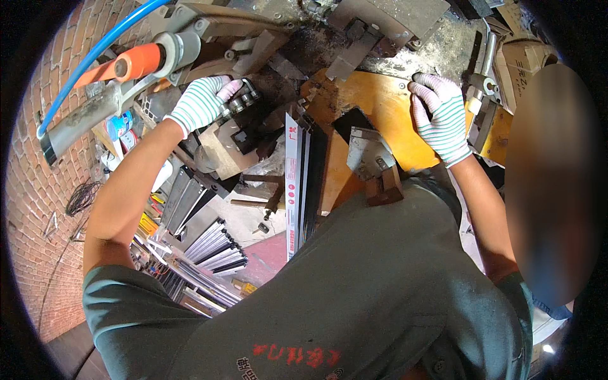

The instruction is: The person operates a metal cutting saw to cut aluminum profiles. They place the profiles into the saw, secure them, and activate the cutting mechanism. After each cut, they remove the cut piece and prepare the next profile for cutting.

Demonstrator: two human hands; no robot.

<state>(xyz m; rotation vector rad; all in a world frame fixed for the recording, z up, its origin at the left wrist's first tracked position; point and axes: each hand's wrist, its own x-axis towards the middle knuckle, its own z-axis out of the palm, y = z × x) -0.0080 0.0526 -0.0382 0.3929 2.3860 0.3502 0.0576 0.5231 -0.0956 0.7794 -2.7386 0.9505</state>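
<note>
As the left hand [212, 100] is curling at the row of metal cylinders [242, 101], its thumb side is touching them while its other fingertips are going out of sight; whether it's truly gripping, I can't tell. That row is sitting at upper left among dark machine parts, its long axis slanting from lower left to upper right, its near end partly hidden by the glove. Across the way, the right hand [440, 117] is lying palm down over the right part of the yellow surface [373, 88], fingers loosely bent and pointing away from the body; its palm is staying hidden, so I can't say if it's holding anything. Between them, a long white strip [292, 190] is running nearly straight up the view, and the dark shirt [354, 285] is covering everything below.
</note>
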